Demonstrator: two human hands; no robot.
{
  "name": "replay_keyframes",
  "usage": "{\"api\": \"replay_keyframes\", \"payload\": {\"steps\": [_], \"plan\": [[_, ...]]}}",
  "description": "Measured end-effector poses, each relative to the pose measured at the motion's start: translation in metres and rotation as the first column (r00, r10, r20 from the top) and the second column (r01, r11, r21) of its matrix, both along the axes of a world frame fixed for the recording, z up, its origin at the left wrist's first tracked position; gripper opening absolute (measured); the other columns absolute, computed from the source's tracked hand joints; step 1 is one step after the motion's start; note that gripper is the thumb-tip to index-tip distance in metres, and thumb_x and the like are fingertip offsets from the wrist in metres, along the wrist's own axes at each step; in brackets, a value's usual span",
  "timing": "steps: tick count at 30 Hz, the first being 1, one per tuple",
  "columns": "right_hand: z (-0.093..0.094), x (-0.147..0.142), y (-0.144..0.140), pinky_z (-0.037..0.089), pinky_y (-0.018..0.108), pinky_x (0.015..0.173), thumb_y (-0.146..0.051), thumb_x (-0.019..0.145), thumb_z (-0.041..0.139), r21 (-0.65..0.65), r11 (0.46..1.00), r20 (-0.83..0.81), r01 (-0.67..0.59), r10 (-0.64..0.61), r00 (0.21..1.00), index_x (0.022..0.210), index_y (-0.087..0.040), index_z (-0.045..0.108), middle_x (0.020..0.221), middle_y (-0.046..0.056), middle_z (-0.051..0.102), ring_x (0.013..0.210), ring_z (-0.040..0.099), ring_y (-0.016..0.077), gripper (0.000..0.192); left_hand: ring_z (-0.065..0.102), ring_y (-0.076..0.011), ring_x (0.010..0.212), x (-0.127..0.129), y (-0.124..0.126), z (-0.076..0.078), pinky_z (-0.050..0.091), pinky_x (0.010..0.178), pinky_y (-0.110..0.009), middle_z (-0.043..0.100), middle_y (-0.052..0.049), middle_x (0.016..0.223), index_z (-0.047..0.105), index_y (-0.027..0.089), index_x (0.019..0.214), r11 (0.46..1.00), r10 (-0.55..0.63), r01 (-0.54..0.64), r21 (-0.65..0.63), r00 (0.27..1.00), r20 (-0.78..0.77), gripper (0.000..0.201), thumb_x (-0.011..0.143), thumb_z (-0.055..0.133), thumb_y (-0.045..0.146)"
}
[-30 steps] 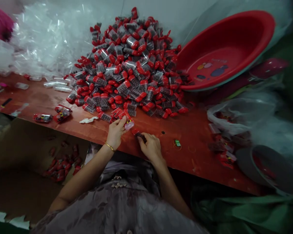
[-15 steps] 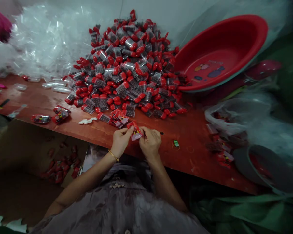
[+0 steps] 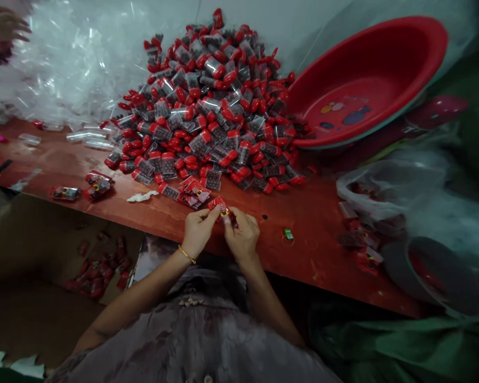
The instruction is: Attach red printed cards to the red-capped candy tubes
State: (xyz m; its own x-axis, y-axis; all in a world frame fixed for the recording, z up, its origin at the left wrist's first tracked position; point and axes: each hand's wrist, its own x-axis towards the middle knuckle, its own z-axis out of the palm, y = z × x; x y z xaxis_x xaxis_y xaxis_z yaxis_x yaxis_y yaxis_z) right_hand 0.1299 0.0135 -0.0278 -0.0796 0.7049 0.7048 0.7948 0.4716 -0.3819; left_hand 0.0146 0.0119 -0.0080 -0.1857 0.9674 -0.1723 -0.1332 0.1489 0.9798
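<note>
Red basin; red-capped clear vials; reddish-brown table; gold bangle.

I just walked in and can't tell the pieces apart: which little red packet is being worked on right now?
Start at the big heap of red-capped vials on the red table. Come down to the table's near edge, where the left hand and right hand meet. The small red packet pinched between their fingertips is the only one lifted off the table.

Both forearms are reaching forward and converging near the red table's front edge. The left hand and right hand are pinching together, fingertips nearly touching.
</note>
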Motion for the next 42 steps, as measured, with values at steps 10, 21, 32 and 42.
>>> {"api": "replay_keyframes", "payload": {"steps": [10, 21, 32, 42], "plan": [[-0.009, 0.006, -0.005, 0.042, 0.032, 0.077, -0.014, 0.087, 0.037, -0.06, 0.997, 0.092, -0.054, 0.06, 0.994, 0.108, -0.015, 0.059, 0.079, 0.006, 0.071, 0.068, 0.062, 0.0162, 0.03, 0.043, -0.0077, 0.049, -0.004, 0.004, 0.003, 0.035, 0.049, -0.021, 0.051, 0.004, 0.05, 0.064, 0.015, 0.052, 0.998, 0.068, -0.067, -0.022, 0.996, 0.052, 0.028, 0.061, 0.072, 0.04], [-0.004, 0.023, -0.009, 0.046, 0.037, 0.087, -0.018, 0.092, 0.031, -0.253, 0.939, -0.1, -0.234, 0.216, 0.971, 0.134, -0.02, 0.039, 0.106, 0.008, 0.068, 0.088, 0.063, 0.0174, 0.043, 0.054, -0.0081, 0.05, -0.005, 0.005, 0.016, 0.047, 0.049, -0.02, 0.061, 0.002, 0.056, 0.06, 0.013, 0.055, 0.974, 0.181, -0.134, -0.184, 0.944, 0.275, 0.039, 0.046, 0.08, 0.045], [-0.025, 0.023, -0.01, 0.036, 0.046, 0.086, -0.046, 0.086, 0.049, -0.395, 0.902, 0.307, 0.178, -0.053, 0.95, 0.103, -0.014, 0.061, 0.118, 0.017, 0.059, 0.103, 0.05, 0.0299, 0.038, 0.057, -0.0085, 0.047, -0.02, 0.012, 0.021, 0.048, 0.049, -0.021, 0.06, 0.003, 0.057, 0.054, 0.014, 0.059, 0.958, 0.224, -0.14, -0.251, 0.913, 0.341, 0.046, 0.041, 0.083, 0.046], [-0.024, 0.035, -0.014, 0.04, 0.03, 0.059, -0.037, 0.086, 0.048, -0.532, 0.84, 0.053, 0.105, -0.091, 0.994, 0.104, -0.017, 0.059, 0.073, 0.006, 0.068, 0.064, 0.059, 0.021, 0.029, 0.056, -0.0089, 0.048, -0.016, 0.011, 0.018, 0.047, 0.052, -0.022, 0.062, 0.001, 0.058, 0.061, 0.014, 0.067, 0.949, 0.217, -0.114, -0.295, 0.913, 0.346, 0.048, 0.04, 0.083, 0.046]]}}
